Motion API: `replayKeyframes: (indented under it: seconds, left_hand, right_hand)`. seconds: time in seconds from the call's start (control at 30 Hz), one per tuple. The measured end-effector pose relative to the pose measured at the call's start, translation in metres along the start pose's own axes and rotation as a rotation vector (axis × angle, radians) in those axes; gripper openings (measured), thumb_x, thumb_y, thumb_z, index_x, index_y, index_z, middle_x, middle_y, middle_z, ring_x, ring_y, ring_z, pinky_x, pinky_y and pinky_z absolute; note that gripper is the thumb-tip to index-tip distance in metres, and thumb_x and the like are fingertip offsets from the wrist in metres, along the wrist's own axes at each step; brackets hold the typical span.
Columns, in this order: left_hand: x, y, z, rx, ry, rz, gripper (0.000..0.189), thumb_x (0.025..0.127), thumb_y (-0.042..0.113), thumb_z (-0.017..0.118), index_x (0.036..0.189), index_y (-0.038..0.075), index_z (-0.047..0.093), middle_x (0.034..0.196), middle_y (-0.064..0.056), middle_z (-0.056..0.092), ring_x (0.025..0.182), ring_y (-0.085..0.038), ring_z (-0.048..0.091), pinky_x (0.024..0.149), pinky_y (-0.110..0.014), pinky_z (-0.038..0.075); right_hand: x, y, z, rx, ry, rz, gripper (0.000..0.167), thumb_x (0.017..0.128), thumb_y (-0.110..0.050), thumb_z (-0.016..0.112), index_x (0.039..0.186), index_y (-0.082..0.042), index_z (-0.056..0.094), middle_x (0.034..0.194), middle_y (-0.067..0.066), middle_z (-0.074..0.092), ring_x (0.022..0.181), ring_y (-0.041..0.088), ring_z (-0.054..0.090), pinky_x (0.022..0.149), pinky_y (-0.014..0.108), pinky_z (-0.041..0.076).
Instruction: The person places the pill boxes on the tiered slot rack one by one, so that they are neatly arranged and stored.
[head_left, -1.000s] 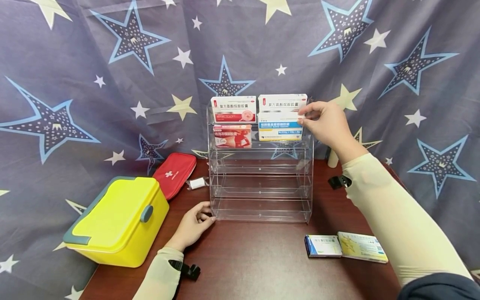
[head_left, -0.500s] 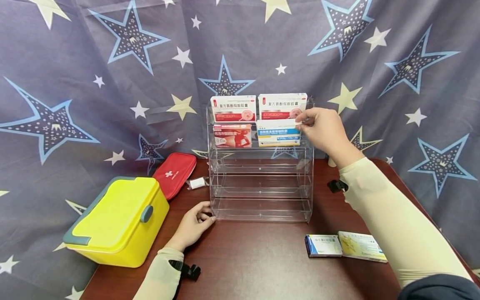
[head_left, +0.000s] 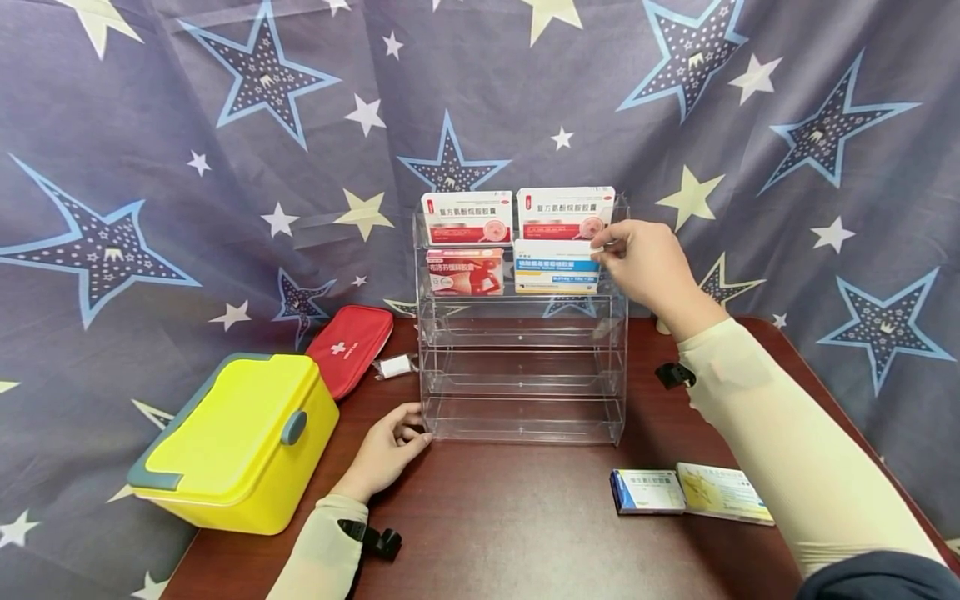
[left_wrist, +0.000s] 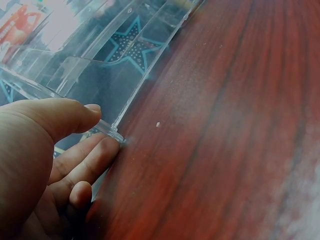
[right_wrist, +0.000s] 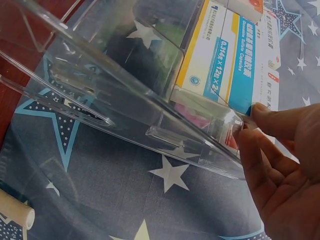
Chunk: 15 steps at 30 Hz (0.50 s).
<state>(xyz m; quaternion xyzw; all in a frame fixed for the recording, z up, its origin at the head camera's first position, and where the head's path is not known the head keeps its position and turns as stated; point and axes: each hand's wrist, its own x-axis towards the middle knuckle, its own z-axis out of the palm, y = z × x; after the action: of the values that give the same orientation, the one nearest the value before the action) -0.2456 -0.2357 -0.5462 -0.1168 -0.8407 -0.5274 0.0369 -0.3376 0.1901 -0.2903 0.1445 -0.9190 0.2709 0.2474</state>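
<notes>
A clear tiered display rack [head_left: 521,385] stands on the table. On its second tier from the top, at the right, is a white, blue and yellow medicine box [head_left: 557,268]. My right hand [head_left: 647,260] pinches that box's right end, thumb and fingertips at its edge in the right wrist view [right_wrist: 280,150]. My left hand [head_left: 382,450] grips the rack's lower left front corner, thumb on one side of the panel and fingers on the other in the left wrist view [left_wrist: 60,150]. A red ibuprofen-style box [head_left: 465,273] sits left on the same tier.
Two white-and-red medicine boxes [head_left: 468,218] fill the top tier. Two more boxes, one white-blue [head_left: 648,492] and one yellow-white [head_left: 723,493], lie at the right front. A yellow lidded case [head_left: 232,442], a red first aid pouch [head_left: 348,350] and a small white packet [head_left: 394,366] are at left.
My right hand has lowered the white, blue and yellow box from in front of the top right box into the second tier. My left hand has stayed at the rack's corner.
</notes>
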Motion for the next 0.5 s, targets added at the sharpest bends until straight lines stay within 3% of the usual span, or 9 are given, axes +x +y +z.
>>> replayKeyframes:
  seconds: [0.2, 0.5]
  left_hand:
    - [0.0003, 0.0004, -0.0019, -0.002, -0.012, -0.006, 0.047, 0.092, 0.007, 0.081, 0.135, 0.007, 0.064, 0.110, -0.011, 0.069, 0.086, -0.019, 0.069, 0.074, -0.027, 0.054]
    - [0.0006, -0.0019, -0.0022, -0.007, -0.017, 0.001, 0.046, 0.092, 0.007, 0.081, 0.135, 0.008, 0.064, 0.109, -0.011, 0.068, 0.086, -0.018, 0.069, 0.074, -0.027, 0.054]
  right_hand:
    - [-0.0017, 0.0012, 0.0012, 0.002, 0.012, -0.039, 0.006, 0.092, -0.010, 0.080, 0.098, -0.009, 0.080, 0.105, 0.007, 0.072, 0.093, 0.027, 0.072, 0.084, 0.048, 0.052]
    - [-0.0027, -0.0009, 0.0003, 0.004, 0.022, -0.065, 0.009, 0.091, -0.007, 0.081, 0.100, -0.007, 0.080, 0.105, 0.009, 0.069, 0.093, 0.027, 0.072, 0.084, 0.048, 0.053]
